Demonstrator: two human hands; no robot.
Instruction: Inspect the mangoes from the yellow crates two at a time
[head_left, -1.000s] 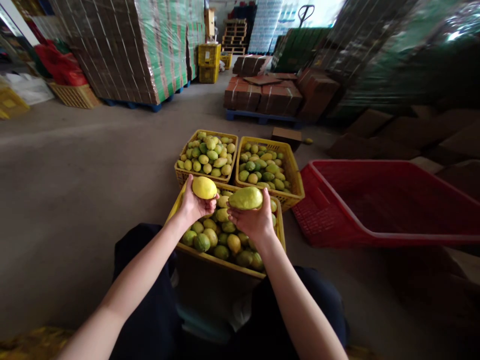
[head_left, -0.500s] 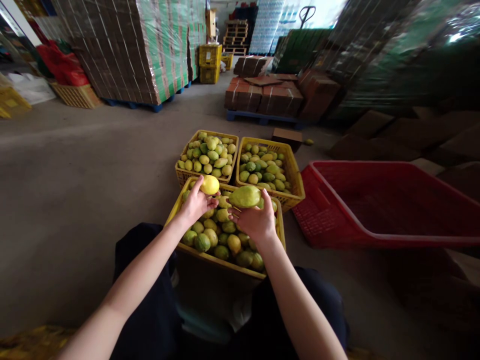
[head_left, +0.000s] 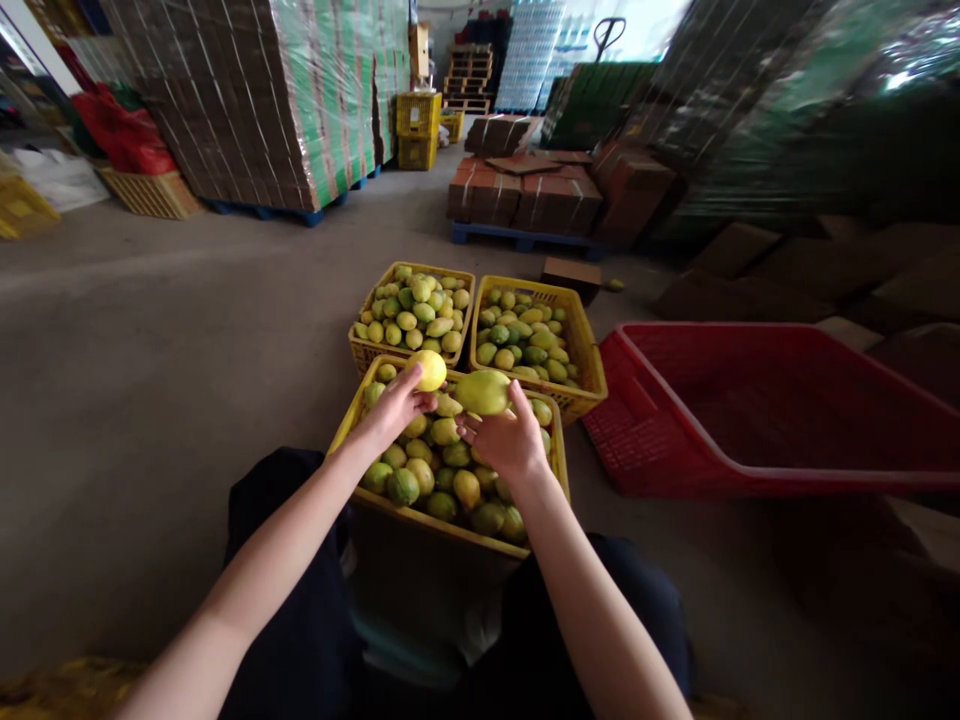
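My left hand (head_left: 399, 405) is closed on a bright yellow lemon (head_left: 430, 371). Beside it, my right hand (head_left: 511, 437) grips a larger, longer yellow-green lemon (head_left: 483, 392), its thumb at the fruit's right end. Both fruits are held up over the near yellow crate (head_left: 442, 528), with a small gap between them. Green and yellow lemons (head_left: 466, 488) fill that crate, partly hidden by my hands. Directly behind stand a back left crate (head_left: 367, 352) heaped with lemons and a back right crate (head_left: 592, 375) holding more.
A large red plastic basket (head_left: 660, 420) stands on the floor to the right. Beyond the crates lie a small carton (head_left: 571, 277) and a blue pallet (head_left: 517, 238) of flat brown cardboard (head_left: 525, 190). Tall wrapped stacks (head_left: 225, 110) rise on both sides.
The yellow lemon in my left hand has shifted slightly right and turned. My right hand has tilted its green lemon and moved it a little left, nearer the other.
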